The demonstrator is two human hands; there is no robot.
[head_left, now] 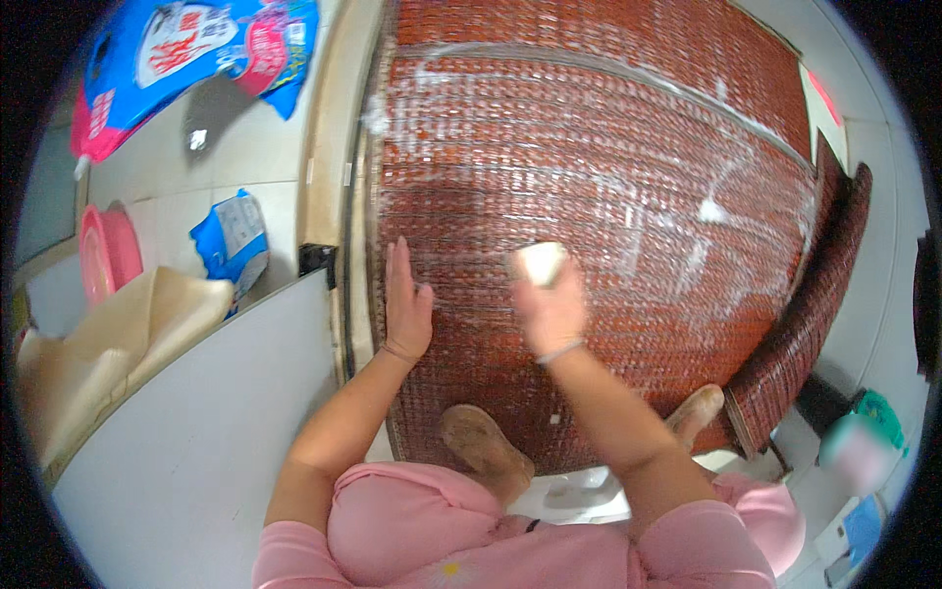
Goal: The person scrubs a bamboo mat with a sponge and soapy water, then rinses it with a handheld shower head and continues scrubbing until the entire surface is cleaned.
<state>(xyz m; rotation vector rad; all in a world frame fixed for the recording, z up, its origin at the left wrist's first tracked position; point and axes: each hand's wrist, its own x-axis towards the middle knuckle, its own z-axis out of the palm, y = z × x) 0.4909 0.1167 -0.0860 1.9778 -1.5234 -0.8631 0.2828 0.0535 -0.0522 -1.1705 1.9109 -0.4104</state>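
A wet reddish-brown mat of small woven tiles (628, 147) is spread beneath both hands, streaked with white suds. My left hand (407, 309) lies by the mat's left edge, its fingers stretched out and holding nothing. Closed around a small white block (540, 262), my right hand (552, 312) is over the middle of the mat. Motion blurs this hand, and whether the block is soap or a scrubber I cannot tell. A thicker blob of suds (712, 210) sits farther right on the mat.
The mat's right side is rolled up (810, 309) along a tiled wall. My foot (486, 447) stands on the near edge. Left are a door panel (216, 402), a blue-and-pink bag (235, 39), a smaller blue packet (234, 240) and a pink basin (110, 250).
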